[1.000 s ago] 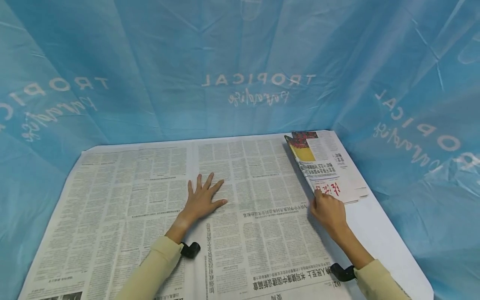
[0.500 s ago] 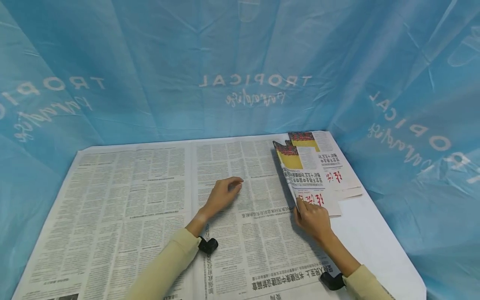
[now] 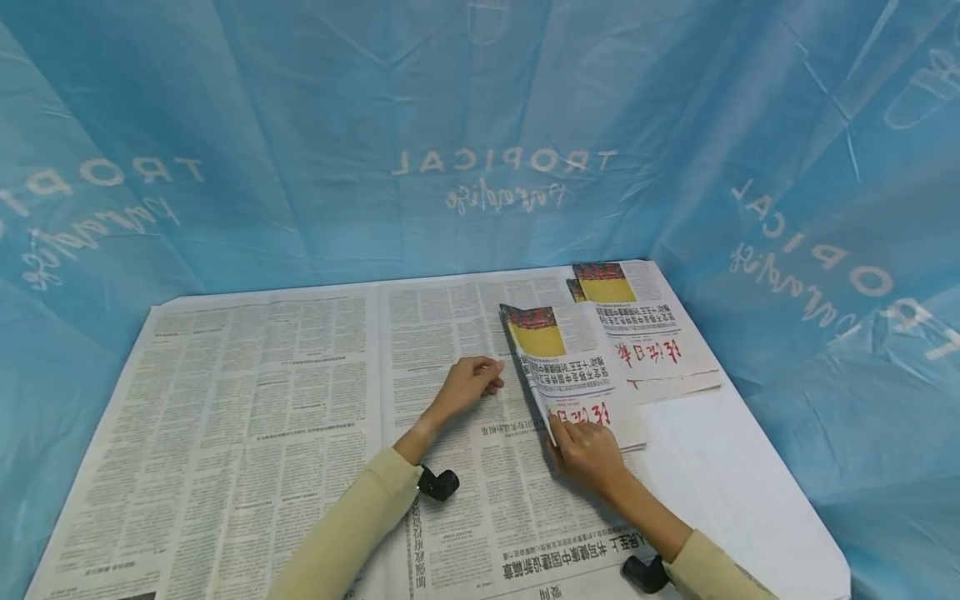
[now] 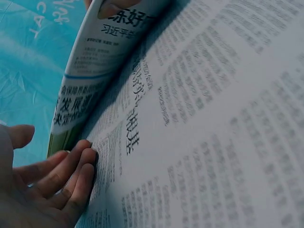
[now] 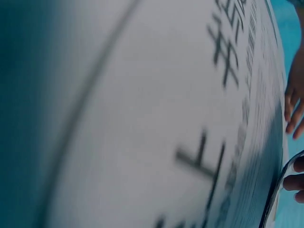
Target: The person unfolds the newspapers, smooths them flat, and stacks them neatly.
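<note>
Newspaper (image 3: pixel 573 373) is lying inward of the surface's (image 3: pixel 738 479) right edge; right hand (image 3: pixel 591 455) is pinching its near-left corner, apparently to hold that side raised; left hand (image 3: pixel 467 385), fingers loosely bent, is gripping nothing beside it.

The folded newspaper (image 3: pixel 573 371) is looking like thin, matt paper with a smooth printed face; the spread newspaper sheets (image 3: pixel 187 433) are showing a similarly dull paper finish, faint creases crossing them; the white tabletop (image 3: pixel 735 492) is appearing smooth; the blue curtain (image 3: pixel 322 108) is looking like thin plastic or cloth, wrinkled and slightly glossy; the sleeves (image 3: pixel 352 517) are appearing as soft, matt cloth; the black wrist cameras (image 3: pixel 442 484) are resembling smooth plastic.
</note>
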### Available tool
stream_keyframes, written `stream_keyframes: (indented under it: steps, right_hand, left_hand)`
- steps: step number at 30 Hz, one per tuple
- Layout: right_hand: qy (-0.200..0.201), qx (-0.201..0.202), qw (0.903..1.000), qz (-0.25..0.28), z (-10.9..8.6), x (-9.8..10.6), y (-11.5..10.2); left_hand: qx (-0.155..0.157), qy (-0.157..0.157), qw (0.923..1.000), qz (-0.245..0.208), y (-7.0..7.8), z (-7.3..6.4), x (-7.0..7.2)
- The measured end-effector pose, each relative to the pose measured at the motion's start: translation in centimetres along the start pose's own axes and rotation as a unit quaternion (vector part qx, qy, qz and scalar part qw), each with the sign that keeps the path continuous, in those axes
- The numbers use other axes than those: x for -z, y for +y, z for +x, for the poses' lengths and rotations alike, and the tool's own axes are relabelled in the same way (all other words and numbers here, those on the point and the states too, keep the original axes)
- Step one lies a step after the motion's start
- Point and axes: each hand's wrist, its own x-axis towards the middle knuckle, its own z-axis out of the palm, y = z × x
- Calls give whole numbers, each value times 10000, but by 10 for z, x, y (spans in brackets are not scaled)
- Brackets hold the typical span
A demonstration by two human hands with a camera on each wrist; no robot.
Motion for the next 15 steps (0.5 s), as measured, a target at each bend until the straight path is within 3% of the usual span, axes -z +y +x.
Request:
stream_keyframes:
  steps: [10,15]
  right_hand:
    - [-156,291,9990,294,8,-7,-15]
    - [-235,394,9978,488,7,-8,-18]
  left_hand:
    - [376,230,9980,-444,0,5,-1]
    - [504,633,9953,-524,2,5,-5]
